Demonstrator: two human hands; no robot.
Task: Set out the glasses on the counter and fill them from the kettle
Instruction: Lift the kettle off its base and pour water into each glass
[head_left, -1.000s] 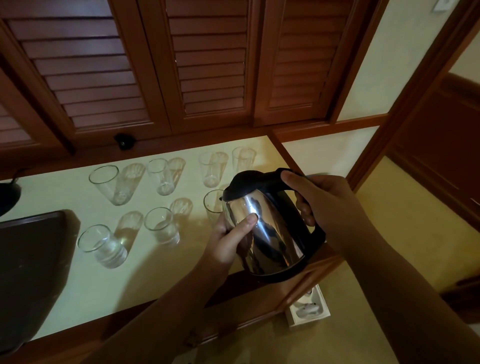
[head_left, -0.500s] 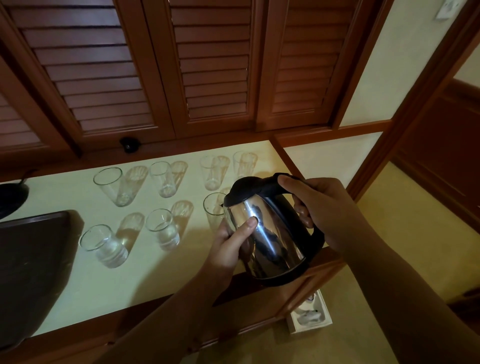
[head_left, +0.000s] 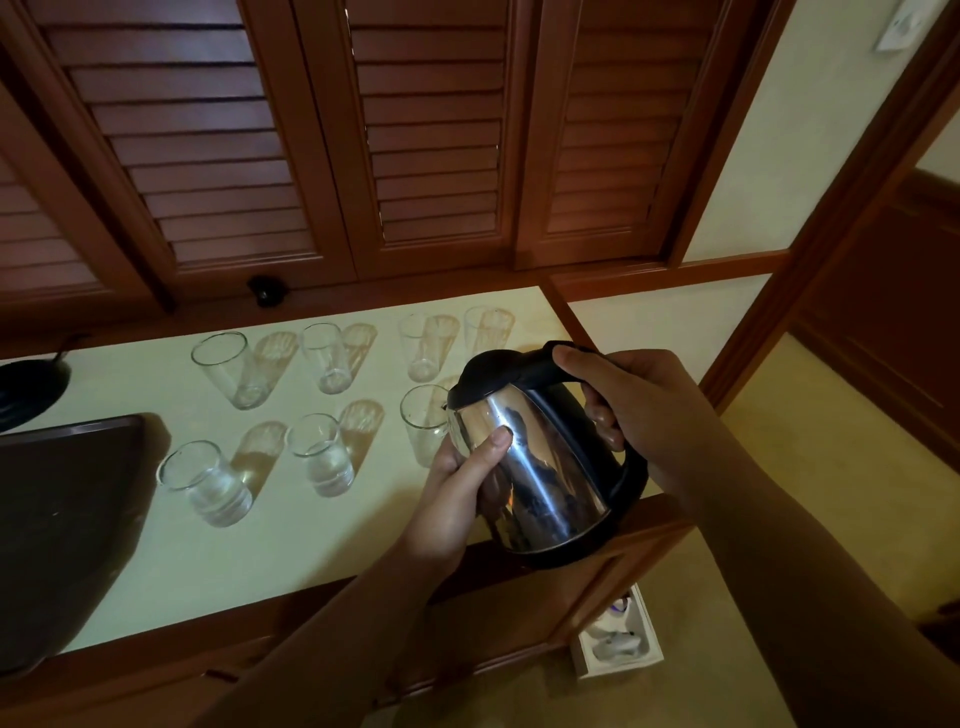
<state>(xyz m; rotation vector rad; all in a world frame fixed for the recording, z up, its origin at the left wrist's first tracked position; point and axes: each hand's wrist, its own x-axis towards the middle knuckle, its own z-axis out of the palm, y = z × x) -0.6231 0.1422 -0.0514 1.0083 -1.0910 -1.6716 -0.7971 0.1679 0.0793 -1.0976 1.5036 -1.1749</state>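
Pale smooth counter (head_left: 322, 540); right hand (head_left: 639, 410) grips steel kettle (head_left: 540, 467) handle; left hand (head_left: 457, 493) cups body.

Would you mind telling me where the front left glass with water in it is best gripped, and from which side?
Grip the front left glass around its lower wall, coming from the front counter edge. It stands upright and holds water, so a side grip keeps it level. The tray sits close on its left, and another glass stands to its right.

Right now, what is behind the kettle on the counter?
One glass stands right behind the kettle, its right side covered by it. Two more glasses stand further back. Whether the near one holds water cannot be seen.
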